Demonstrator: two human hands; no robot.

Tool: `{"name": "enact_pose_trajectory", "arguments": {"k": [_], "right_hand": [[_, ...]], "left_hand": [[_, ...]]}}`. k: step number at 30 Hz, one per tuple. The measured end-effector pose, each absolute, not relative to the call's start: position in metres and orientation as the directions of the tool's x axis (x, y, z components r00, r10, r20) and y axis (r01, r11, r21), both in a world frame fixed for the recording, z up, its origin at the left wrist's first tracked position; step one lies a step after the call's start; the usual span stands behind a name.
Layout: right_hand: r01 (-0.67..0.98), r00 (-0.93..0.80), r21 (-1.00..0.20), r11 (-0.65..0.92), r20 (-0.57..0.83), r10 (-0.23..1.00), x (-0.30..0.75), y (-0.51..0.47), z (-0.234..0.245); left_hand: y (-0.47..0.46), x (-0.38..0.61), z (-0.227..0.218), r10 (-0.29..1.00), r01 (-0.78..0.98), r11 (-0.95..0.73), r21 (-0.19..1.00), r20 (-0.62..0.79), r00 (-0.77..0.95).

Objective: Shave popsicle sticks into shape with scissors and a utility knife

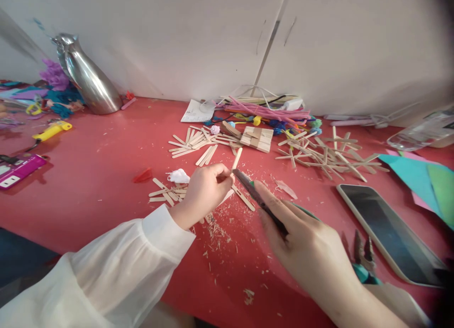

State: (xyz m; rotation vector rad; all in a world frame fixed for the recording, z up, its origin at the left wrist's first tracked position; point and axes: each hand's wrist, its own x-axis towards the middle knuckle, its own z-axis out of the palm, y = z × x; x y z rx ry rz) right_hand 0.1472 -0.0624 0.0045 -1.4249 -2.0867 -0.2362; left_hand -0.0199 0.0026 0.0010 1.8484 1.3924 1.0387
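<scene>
My left hand [213, 188] pinches a wooden craft stick [237, 159] between thumb and fingertips, one end pointing up and away. My right hand [301, 228] is wrapped around dark pliers [253, 192] with green on the handles. Their tip meets the stick right beside my left fingertips; whether the jaws are closed on it is too small to tell. Below my hands, a notched craft stick [243, 198] lies on the red table [117, 176] among wood chips [220, 228]. A loose pile of craft sticks [166, 192] lies left of my left wrist, near a crumpled white piece [178, 176].
Behind are craft sticks [193, 141], a bundled stack [257, 139] and pink pipe cleaners [266, 109]. Joined sticks [329, 153] spread to the right, above a phone [386, 228] and second pliers [362, 257]. A steel jug [90, 80] and yellow-handled tool [53, 131] stand left.
</scene>
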Motion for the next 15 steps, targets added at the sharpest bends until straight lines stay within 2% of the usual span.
{"name": "enact_pose_trajectory", "arguments": {"k": [6, 15], "right_hand": [[0.853, -0.229, -0.317, 0.414, 0.486, 0.843, 0.1514, -0.0597, 0.0095], [0.878, -0.215, -0.273, 0.394, 0.51, 0.833, 0.1527, -0.0598, 0.0063]], "left_hand": [[0.0033, -0.0224, 0.0037, 0.957, 0.54, -0.291, 0.79, 0.233, 0.174], [0.0048, -0.0247, 0.0024, 0.953, 0.504, -0.297, 0.811, 0.218, 0.21]]}}
